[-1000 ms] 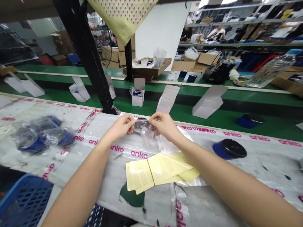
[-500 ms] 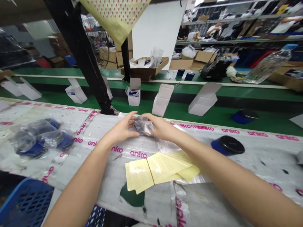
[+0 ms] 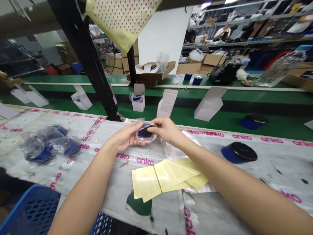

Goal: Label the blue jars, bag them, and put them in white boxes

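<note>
- One bagged dark-blue round piece (image 3: 144,133): a small disc with a black centre, inside a crinkled clear plastic sleeve. It is held just above the far edge of the worktop, at the centre of the view.
- Two hands clamped on it. The left hand (image 3: 123,139) cups it from 9 o'clock and the right hand (image 3: 167,131) pinches its rim from 3 o'clock. Both touch it, and neither is the nearer.
- Axis: the disc is round and has no long axis of its own. The sleeve around it spreads along the 9-to-3 line between the hands, with the flat face tilted up toward the camera.
- One white plastic-covered worktop (image 3: 269,173), printed with pink lettering, lying below the hands.
- Several pale-yellow printed paper sheets (image 3: 166,176), at 6 o'clock from the hands: near, flat and overlapping.
- One blue round tub with a black lid (image 3: 239,152), at 3 o'clock and well apart.
- One cluster of bagged blue pieces (image 3: 49,145), at 9 o'clock and well apart.
- Several open white cartons (image 3: 167,103), on the green belt (image 3: 281,129) at 12 o'clock.
</note>
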`<action>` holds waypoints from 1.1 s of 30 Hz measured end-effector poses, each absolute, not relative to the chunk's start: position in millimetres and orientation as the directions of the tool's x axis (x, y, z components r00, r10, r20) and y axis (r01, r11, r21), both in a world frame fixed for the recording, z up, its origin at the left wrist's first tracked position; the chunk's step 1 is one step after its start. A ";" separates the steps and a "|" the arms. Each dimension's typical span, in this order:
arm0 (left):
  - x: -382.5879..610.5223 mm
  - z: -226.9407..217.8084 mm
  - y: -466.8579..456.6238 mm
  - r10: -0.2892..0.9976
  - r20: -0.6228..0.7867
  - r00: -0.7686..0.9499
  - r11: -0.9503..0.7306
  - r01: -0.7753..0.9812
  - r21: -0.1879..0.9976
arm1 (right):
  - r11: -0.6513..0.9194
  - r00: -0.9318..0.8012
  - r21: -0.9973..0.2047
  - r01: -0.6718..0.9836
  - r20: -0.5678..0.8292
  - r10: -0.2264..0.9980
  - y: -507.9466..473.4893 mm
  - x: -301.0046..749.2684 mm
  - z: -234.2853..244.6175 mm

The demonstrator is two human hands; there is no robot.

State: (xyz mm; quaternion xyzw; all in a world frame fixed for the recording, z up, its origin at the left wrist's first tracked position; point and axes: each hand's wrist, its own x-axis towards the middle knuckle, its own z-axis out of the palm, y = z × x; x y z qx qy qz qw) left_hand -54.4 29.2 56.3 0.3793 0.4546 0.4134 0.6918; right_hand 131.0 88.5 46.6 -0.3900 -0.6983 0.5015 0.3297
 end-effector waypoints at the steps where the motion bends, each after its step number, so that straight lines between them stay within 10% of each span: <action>1: -51.8 55.9 28.4 0.928 -0.317 0.196 0.354 -0.198 0.914 | 0.172 -0.478 -0.960 0.220 0.048 0.877 91.7 130.6 45.6; 9: -37.9 51.8 29.6 0.980 -0.053 -0.189 0.057 0.015 0.998 | 0.281 -0.488 -0.913 0.296 0.108 0.866 107.4 121.4 56.6; 15: -41.0 49.3 30.8 0.957 0.144 -0.250 -0.138 0.044 0.989 | 0.651 -0.725 -0.468 0.598 0.030 0.688 98.5 109.9 77.2; 20: -50.8 46.6 33.9 0.872 0.277 -0.402 -0.262 0.094 0.960 | 0.718 -0.769 -0.337 0.609 -0.026 0.639 93.4 102.2 75.7; 28: -59.4 40.9 41.8 0.727 0.358 -0.586 -0.399 0.064 0.915 | 0.793 -0.805 -0.437 0.424 0.219 0.551 93.5 115.0 69.9; 33: -49.2 36.8 42.1 0.811 0.261 -0.524 -0.316 -0.017 0.949 | 0.705 -0.454 -0.351 0.616 0.573 0.682 140.3 137.8 101.5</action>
